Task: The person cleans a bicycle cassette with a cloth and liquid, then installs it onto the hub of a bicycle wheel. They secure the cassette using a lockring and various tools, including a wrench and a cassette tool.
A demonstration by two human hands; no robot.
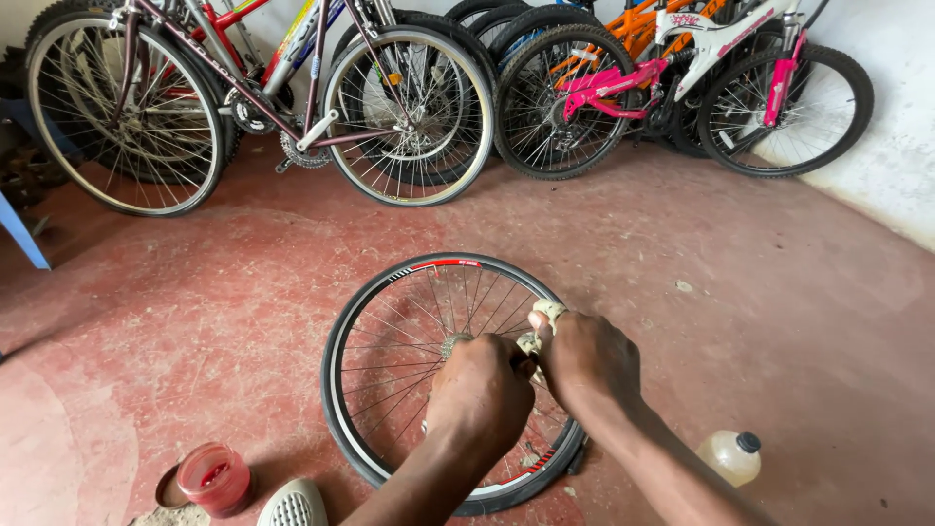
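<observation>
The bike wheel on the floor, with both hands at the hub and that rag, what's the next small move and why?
Probably keep the left hand steadying the hub and draw the pale rag in the right hand around it a little further. The wheel lies flat on the red floor, both hands meet at its centre, and the rag is bunched there.

Glossy metal wheel rim (343, 343); rough matt floor (779, 321).
</observation>
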